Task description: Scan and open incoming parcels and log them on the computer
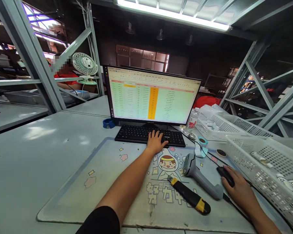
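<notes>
My left hand (pixel 155 143) rests on the right half of a black keyboard (pixel 131 134), its fingers spread over the keys. At the right, my right hand (pixel 241 188) is curved over a black computer mouse (pixel 225 176). Behind the keyboard, a monitor (pixel 134 100) displays a spreadsheet with one orange column. Between my hands a grey barcode scanner (pixel 204 182) lies on its side, its cable running to the lower right. Nearer to me lies a black and yellow utility knife (pixel 189 195). These two and the mouse lie on a printed desk mat (pixel 70 198).
White perforated baskets (pixel 243 156) line the right side, some holding small items. A plastic bottle (pixel 192 118) and tape rolls stand near the monitor, with blue tape (pixel 108 123) on its left. Metal shelf posts (pixel 36 61) frame the desk. A person in red sits behind a fan (pixel 85 64).
</notes>
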{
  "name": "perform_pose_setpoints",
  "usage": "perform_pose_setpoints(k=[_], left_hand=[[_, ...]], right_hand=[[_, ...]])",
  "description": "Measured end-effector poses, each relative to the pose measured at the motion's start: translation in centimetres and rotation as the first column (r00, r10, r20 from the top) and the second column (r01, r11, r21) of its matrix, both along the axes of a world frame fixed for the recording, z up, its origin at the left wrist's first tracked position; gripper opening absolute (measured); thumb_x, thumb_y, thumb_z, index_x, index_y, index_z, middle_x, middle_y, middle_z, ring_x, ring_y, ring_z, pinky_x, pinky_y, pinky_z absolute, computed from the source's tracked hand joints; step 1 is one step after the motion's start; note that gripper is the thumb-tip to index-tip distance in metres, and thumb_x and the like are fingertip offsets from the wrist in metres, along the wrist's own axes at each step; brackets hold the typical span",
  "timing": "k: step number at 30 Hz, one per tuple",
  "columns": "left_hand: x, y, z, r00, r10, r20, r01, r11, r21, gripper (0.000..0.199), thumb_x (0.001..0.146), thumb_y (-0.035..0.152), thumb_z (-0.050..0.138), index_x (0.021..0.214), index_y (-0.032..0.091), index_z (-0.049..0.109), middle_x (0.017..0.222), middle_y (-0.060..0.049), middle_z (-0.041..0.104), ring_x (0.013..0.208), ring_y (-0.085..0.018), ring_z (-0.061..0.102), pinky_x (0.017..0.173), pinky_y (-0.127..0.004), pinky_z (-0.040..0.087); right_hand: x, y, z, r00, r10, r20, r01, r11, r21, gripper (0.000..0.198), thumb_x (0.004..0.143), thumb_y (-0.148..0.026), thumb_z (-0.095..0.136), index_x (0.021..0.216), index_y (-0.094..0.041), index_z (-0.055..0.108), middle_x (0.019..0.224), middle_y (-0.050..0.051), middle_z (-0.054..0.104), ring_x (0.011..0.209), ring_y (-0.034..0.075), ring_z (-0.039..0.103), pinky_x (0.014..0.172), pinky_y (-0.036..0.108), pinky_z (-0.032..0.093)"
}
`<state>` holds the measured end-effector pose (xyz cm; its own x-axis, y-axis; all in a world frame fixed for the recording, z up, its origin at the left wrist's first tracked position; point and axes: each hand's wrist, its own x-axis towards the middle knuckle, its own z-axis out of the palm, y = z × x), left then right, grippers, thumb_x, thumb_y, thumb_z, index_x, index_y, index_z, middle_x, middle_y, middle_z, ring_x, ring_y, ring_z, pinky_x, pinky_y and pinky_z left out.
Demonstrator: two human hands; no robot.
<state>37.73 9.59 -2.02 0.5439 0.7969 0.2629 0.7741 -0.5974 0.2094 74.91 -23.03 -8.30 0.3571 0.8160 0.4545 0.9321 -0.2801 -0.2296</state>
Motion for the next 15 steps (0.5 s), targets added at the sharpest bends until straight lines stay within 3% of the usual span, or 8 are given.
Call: perform_pose_setpoints(k=[8,12,15], left_hand=[[0.1,-0.2,0.1,1.000,0.004,0.024,-0.004,1.000,-0.012,0.078,0.109,0.071,0.038,0.167,0.020,0.051,0.178,-0.013,0.040,0.167,-0.041,0.025,0.138,-0.058,0.018],[0.3,-0.2,-0.1,0.999,-0.005,0.040,0.006,1.000,-0.012,0.079,0.109,0.072,0.039,0.167,0.020,0.051,0.177,-0.013,0.040,0.167,-0.041,0.025,0.137,-0.059,0.018],[0.3,-0.1,-0.5,0.999,-0.014,0.043,0.014,1.000,0.005,0.078,0.110,0.072,0.037,0.167,0.020,0.051,0.176,-0.013,0.042,0.167,-0.041,0.027,0.137,-0.059,0.019]], right_hand=[[-1.8,-0.2,1.3,0.990,-0.110,-0.087,0.108,0.994,-0.030,0.067,0.094,-0.070,0.048,0.135,-0.018,0.062,0.137,0.019,0.072,0.117,0.037,0.074,0.099,0.051,0.061],[-1.7,-0.3,1.7,0.995,-0.059,-0.086,0.057,0.998,-0.023,0.073,0.093,-0.073,0.046,0.142,-0.020,0.061,0.144,0.018,0.070,0.127,0.040,0.071,0.111,0.058,0.056],[-1.2,-0.3,2.0,0.987,-0.111,-0.119,0.104,0.993,-0.062,0.078,0.088,-0.079,0.047,0.134,-0.018,0.064,0.138,0.022,0.072,0.122,0.046,0.073,0.109,0.063,0.057]])
